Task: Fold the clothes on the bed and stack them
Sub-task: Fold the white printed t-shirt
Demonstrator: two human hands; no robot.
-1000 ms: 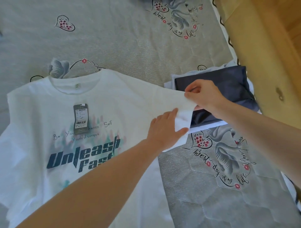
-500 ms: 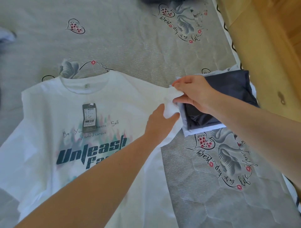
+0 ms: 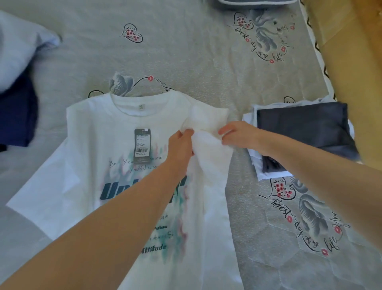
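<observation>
A white T-shirt (image 3: 86, 157) with a teal print and a dark hang tag (image 3: 142, 145) lies face up on the grey bedspread (image 3: 186, 51). Its right sleeve is folded in over the chest. My left hand (image 3: 182, 145) grips the bunched sleeve cloth from the left. My right hand (image 3: 237, 134) pinches the same sleeve from the right. To the right lies a stack of folded clothes (image 3: 306, 128), a dark grey-blue piece on top of white ones.
Loose pale blue (image 3: 18, 47) and navy (image 3: 16, 116) clothes lie at the left edge. A folded dark item (image 3: 256, 1) shows at the top. The bed's right edge meets a wooden floor (image 3: 355, 62).
Both hands carried the right sleeve leftward, off the folded stack and over the shirt's chest. The view shifted, showing more of the bed's left side.
</observation>
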